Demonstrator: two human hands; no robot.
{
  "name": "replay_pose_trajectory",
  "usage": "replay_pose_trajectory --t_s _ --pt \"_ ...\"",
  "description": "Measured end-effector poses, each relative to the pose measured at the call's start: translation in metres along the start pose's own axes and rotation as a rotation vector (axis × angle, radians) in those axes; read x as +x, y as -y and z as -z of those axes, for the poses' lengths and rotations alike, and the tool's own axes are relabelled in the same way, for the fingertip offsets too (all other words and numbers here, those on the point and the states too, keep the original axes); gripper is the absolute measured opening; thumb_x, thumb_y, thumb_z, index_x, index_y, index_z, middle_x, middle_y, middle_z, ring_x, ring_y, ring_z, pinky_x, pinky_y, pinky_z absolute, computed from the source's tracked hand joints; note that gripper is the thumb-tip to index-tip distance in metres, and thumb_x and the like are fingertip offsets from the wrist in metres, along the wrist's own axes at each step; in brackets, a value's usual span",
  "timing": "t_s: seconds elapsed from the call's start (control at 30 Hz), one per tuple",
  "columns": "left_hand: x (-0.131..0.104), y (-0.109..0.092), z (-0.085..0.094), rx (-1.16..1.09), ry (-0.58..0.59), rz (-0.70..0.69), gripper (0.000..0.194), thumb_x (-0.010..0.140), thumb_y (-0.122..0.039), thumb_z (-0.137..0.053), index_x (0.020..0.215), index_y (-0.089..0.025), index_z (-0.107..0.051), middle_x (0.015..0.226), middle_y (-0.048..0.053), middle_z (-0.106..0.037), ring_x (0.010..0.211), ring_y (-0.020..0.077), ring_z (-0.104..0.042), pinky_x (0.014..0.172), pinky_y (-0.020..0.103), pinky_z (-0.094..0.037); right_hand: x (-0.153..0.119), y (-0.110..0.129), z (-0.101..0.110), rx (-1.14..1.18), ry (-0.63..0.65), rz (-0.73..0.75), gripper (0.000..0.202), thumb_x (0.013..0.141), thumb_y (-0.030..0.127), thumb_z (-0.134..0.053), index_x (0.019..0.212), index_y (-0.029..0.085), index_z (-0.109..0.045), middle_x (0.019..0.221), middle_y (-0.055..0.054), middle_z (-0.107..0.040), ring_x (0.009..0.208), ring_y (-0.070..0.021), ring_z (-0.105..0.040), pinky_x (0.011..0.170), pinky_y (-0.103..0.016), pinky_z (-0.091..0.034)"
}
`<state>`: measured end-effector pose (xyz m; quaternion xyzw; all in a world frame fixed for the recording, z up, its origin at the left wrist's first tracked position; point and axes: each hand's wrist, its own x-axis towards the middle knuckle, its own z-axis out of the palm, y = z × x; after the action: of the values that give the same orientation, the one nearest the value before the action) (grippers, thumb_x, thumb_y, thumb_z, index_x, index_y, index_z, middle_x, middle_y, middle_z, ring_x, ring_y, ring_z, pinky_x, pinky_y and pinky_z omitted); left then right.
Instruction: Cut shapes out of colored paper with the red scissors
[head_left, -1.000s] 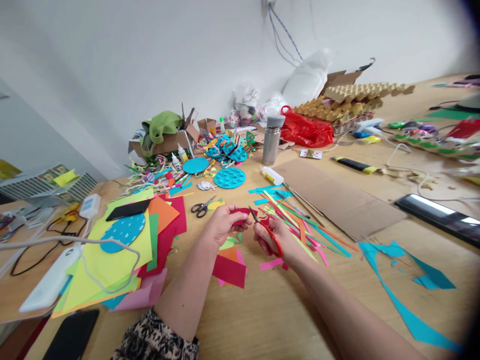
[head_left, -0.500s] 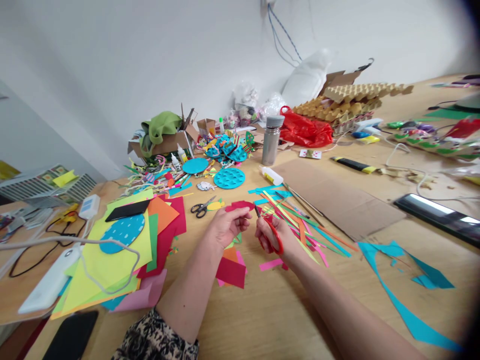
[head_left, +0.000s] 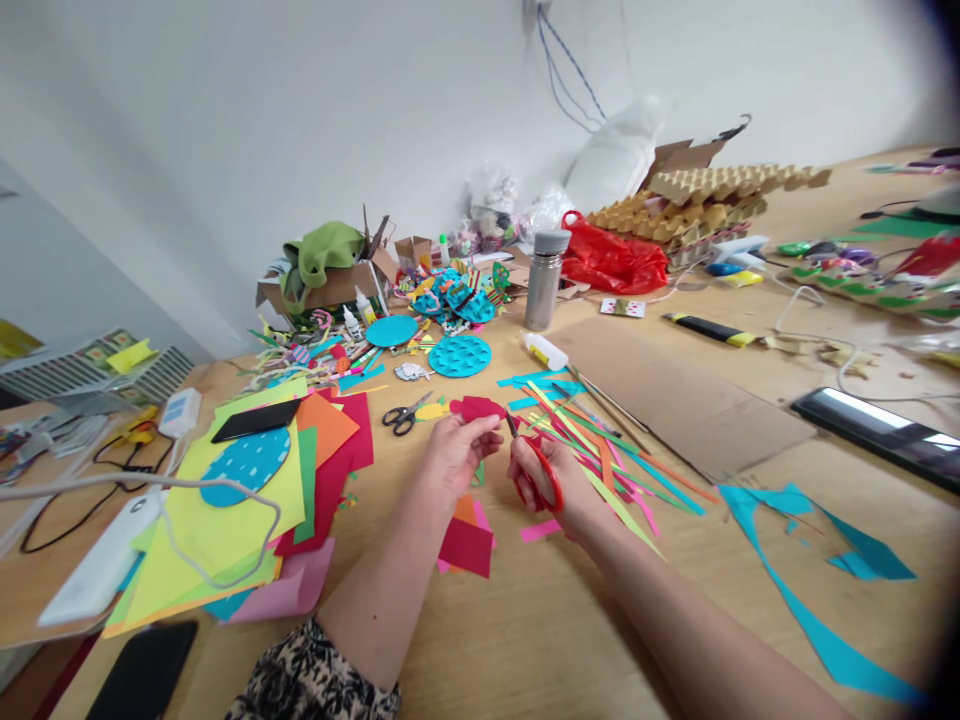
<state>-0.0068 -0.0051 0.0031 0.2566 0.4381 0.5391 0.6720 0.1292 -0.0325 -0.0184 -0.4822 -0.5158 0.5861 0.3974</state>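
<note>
From the head view, the small rounded piece of crimson paper lies flatter to the camera than half a second ago, showing more of its face beyond the fingers. It is above the pale wooden worktop, pinched in the narrow grip of the left hand between thumb and fingers. The right hand has its grip closed around the handles of the red-handled metal scissors, whose dark blades point up just beside the paper's right edge; whether they touch it I cannot tell. One thin lime-green paper strip by the right wrist now reaches farther toward the person than before.

At the back, an open brown cardboard box holds a crumpled olive-green cloth, which drapes over its side. Clear plastic bags nearby contain small colourful items too blurred to name. The crumpled red plastic bag hides whatever is inside. Before it stands an upright steel bottle with a grey lid, its contents out of sight.
</note>
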Motion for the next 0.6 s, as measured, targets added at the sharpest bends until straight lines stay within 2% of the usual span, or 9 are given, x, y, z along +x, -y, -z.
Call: replay_pose_trajectory --t_s 0.27,0.43,0.6 --pt "-0.0009 -0.0043 0.0005 0.068 -0.032 -0.034 0.011 0.064 -0.015 -0.076 0.070 -0.009 -0.070 0.069 0.007 -0.072 0.059 0.0111 -0.063 0.060 0.022 -0.050 0.0011 -0.0056 0.0010 0.027 0.045 0.020 0.055 0.079 0.070 -0.058 0.059 0.019 -0.054 0.035 0.005 -0.046 0.030 -0.0084 -0.039 0.036 -0.022 -0.029" --pt "-0.0009 -0.0080 0.0013 0.088 -0.064 -0.027 0.011 0.064 -0.015 -0.077 0.069 -0.011 -0.068 0.066 0.007 -0.071 0.060 0.0134 -0.066 0.065 0.025 -0.054 -0.0006 -0.0027 0.0014 -0.036 0.129 0.027 0.055 0.079 0.071 -0.057 0.062 0.019 -0.054 0.041 0.002 -0.052 0.035 -0.0099 -0.044 0.040 -0.022 -0.032" --pt "-0.0021 -0.0100 0.0020 0.128 -0.024 -0.009 0.007 0.063 -0.013 -0.073 0.067 -0.010 -0.068 0.064 0.007 -0.070 0.057 0.0135 -0.066 0.062 0.024 -0.054 -0.0023 0.0018 0.0014 -0.082 0.160 0.033 0.057 0.078 0.073 -0.056 0.062 0.019 -0.053 0.042 0.001 -0.052 0.037 -0.0099 -0.044 0.041 -0.022 -0.033"
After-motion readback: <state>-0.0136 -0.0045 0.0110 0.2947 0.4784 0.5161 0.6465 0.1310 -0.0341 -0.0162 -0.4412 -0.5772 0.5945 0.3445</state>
